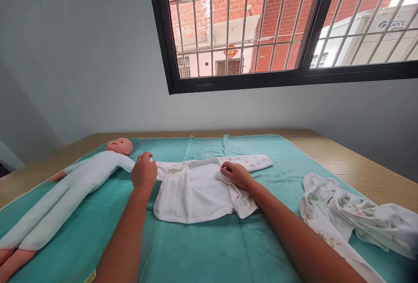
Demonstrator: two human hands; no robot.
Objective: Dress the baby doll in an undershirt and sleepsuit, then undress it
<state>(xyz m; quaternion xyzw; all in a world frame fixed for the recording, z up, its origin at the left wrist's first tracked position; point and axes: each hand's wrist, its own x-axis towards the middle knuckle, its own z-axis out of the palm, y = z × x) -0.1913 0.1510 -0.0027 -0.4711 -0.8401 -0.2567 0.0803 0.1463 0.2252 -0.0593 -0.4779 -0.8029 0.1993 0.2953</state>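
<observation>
A white baby shirt [192,191] lies spread flat on the teal towel [202,248], sleeves out to each side. My left hand [143,172] rests with fingers curled on the shirt's left sleeve, right beside the arm of a baby doll [81,178] in a white suit. My right hand [237,174] pinches the folded front flap of the shirt near its right shoulder. The doll lies on its back at the left, head toward the wall.
A crumpled white printed garment [346,217] lies on the towel at the right. The towel covers a wooden table [355,165] set against a grey wall under a barred window [261,26].
</observation>
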